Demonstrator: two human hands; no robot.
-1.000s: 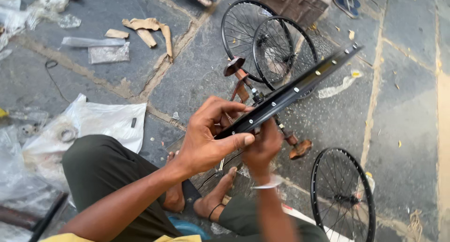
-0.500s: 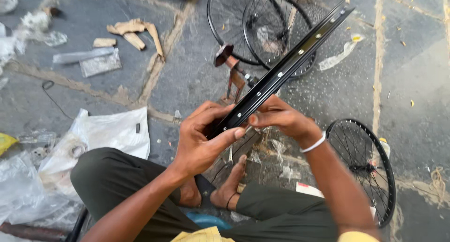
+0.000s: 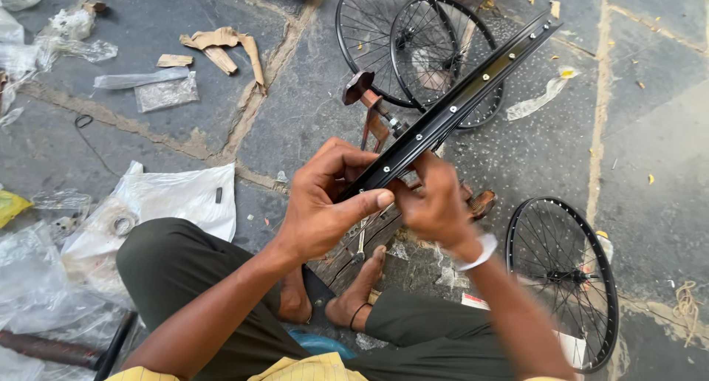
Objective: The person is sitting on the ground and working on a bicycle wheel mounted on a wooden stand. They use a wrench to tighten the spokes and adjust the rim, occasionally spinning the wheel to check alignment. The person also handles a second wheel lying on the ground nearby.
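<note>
Rim (image 3: 450, 111) now sits lower; our left hand (image 3: 325, 204) and right hand (image 3: 436, 204) both close around its near end.

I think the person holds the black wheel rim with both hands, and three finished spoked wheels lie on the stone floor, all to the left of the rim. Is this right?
Not quite. The head view shows both the left hand and the right hand on the black wheel rim, and three spoked wheels, but they are not all to the left: two lie behind the rim, and the third lies to the right.
</note>
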